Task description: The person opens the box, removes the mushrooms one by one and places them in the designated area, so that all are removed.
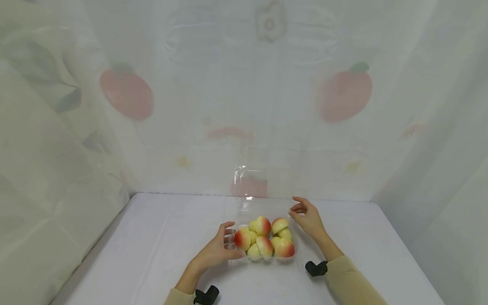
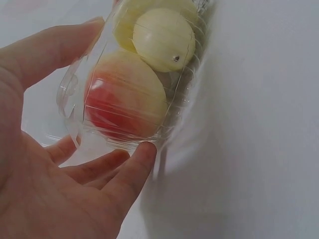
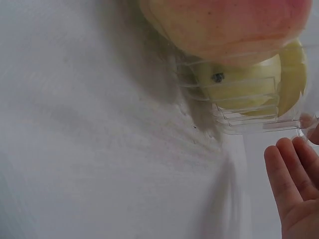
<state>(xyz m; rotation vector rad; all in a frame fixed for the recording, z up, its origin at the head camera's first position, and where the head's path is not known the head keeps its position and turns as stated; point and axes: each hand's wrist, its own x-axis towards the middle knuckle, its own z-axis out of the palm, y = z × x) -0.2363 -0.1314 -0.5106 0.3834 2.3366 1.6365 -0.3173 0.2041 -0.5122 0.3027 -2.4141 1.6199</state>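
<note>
A clear plastic clamshell box [image 2: 75, 107] stands on the white table, filled with several yellow-and-red fruits [image 1: 263, 225]. Small dark spots show on some of the yellow ones. Its transparent lid [image 1: 263, 182] is raised at the back. My left hand [image 1: 218, 250] grips the box's left end, thumb on one side and fingers on the other. At the back right corner is my right hand [image 1: 308, 217], with its thumb and fingers apart. In the right wrist view, its straight fingers [image 3: 286, 164] are close beside the ribbed plastic corner.
The white-covered table [image 1: 164, 245] extends around the box. Behind it hangs a pale curtain [image 1: 228, 84] printed with red fruit shapes, with more sheeting at both sides. Black wrist mounts [image 1: 316, 268] are on both forearms.
</note>
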